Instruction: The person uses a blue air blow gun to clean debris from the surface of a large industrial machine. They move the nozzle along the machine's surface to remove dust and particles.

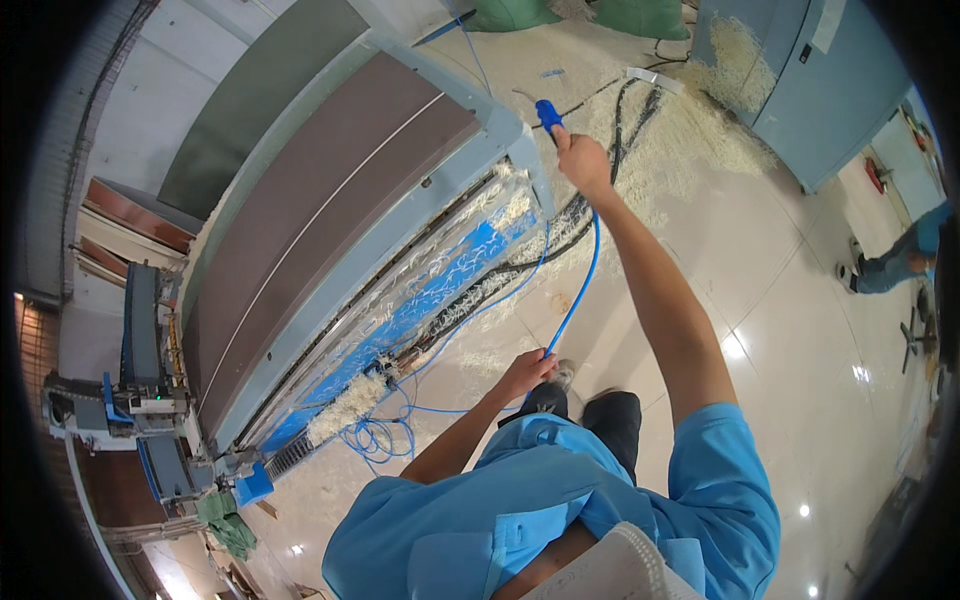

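In my right hand (583, 162), stretched out ahead near the end of a large machine (330, 190), is a blue air blow gun (547, 115). Its thin nozzle points away toward the upper left. A blue air hose (584, 280) runs from it down to my left hand (524, 373), whose fingers are closed around the hose close to my body. Cream-coloured fluffy waste (345, 408) clings along the machine's lower side, partly covering a blue panel (400, 305) beneath its long edge.
Black cables (500, 280) lie along the machine's base. Loose blue hose coils (378, 438) rest on the floor at the lower left. More waste is scattered (680, 160) before a grey-blue cabinet (835, 85). Green sacks (640, 15) stand at the back; another person (890, 265) is far right.
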A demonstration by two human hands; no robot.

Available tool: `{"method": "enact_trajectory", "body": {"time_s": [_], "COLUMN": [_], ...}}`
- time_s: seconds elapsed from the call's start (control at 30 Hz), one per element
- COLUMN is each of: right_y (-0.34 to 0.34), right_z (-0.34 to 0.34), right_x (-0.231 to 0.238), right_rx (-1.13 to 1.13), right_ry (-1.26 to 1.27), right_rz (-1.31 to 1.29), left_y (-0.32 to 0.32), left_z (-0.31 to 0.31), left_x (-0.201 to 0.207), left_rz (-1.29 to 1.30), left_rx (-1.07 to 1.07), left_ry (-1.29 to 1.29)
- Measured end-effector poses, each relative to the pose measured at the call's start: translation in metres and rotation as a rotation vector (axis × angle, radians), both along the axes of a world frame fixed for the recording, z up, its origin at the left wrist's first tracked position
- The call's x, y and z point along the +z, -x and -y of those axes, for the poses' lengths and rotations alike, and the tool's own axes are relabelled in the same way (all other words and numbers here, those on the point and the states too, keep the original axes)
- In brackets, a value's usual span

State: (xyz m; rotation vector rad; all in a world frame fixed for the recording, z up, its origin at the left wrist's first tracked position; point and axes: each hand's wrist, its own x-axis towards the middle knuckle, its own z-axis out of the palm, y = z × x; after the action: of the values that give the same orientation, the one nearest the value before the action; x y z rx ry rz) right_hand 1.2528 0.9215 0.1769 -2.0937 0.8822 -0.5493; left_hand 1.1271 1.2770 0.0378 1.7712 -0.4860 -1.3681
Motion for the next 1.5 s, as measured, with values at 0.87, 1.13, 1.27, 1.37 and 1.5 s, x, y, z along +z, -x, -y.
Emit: {"method": "enact_trajectory", "body": {"time_s": [0.87, 1.13, 1.27, 1.37, 1.5], "right_y": [0.224, 0.323, 0.370, 0.435, 0.524], "right_z": [0.065, 0.086, 0.124, 0.181, 0.265], "right_x": [0.024, 0.061, 0.012, -0.059, -0.150], "right_rx": [0.591, 0.777, 0.706, 0.599, 0.050], "right_ry": [-0.912, -0.944, -1.044, -1.323, -1.581], "right_rz": [0.056, 0.019, -0.153, -0.212, -0.533], "left_y": [0.408, 0.582, 0.618, 0.626, 0.616], "left_z": [0.171, 0.186, 0.220, 0.248, 0.280], "left_x": [0.103, 0.084, 0.103, 0.118, 0.137], "left_rz": [0.309, 0.171, 0.193, 0.226, 0.215], "left_rx": [0.422, 0.495, 0.466, 0.523, 0.521], "left_ry": [-0.215, -0.377, -0.433, -0.402, -0.288]}}
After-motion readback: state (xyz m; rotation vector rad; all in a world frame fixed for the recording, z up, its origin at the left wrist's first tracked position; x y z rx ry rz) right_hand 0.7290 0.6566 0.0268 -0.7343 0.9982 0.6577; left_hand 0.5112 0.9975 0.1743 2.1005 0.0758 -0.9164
